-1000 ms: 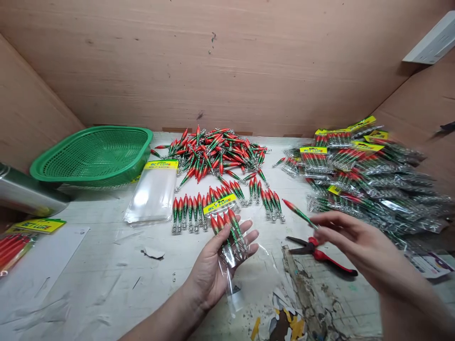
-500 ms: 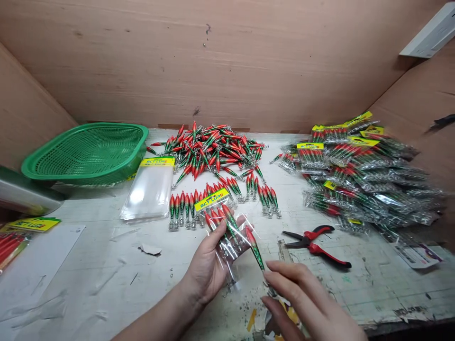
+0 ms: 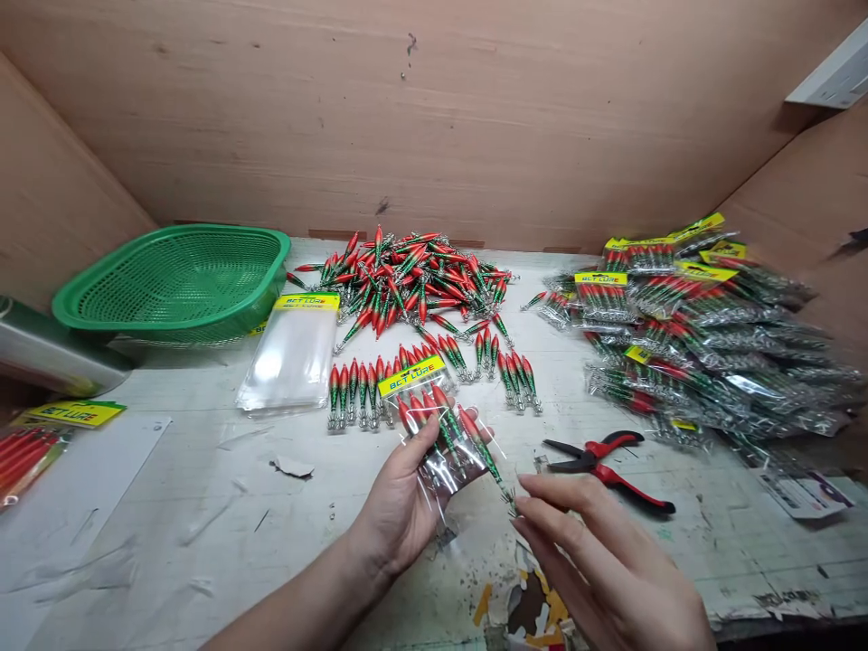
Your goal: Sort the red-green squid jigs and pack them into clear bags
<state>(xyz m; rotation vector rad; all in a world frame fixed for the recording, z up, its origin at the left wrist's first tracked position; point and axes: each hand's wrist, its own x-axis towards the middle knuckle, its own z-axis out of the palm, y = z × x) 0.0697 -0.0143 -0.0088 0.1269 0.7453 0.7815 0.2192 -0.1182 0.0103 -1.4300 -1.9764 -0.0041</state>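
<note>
Scuffed white worktop (image 3: 223, 506) beneath both hands. In left hand (image 3: 397, 506), palm up, thumb clamped down: clear bag (image 3: 456, 457) headed "BCT LURE", red-and-green jigs inside. Between hands, loose squid jig (image 3: 481, 445), nose overlapping the bag, inside or outside unclear; hook end pinched in nearly closed right hand (image 3: 603, 551). Just beyond it, red-handled pliers (image 3: 595, 465); farther, "BCT LURE" packs (image 3: 601, 297). Past left hand, leftward, stacked "BCT LURE" bags (image 3: 288, 357).
</note>
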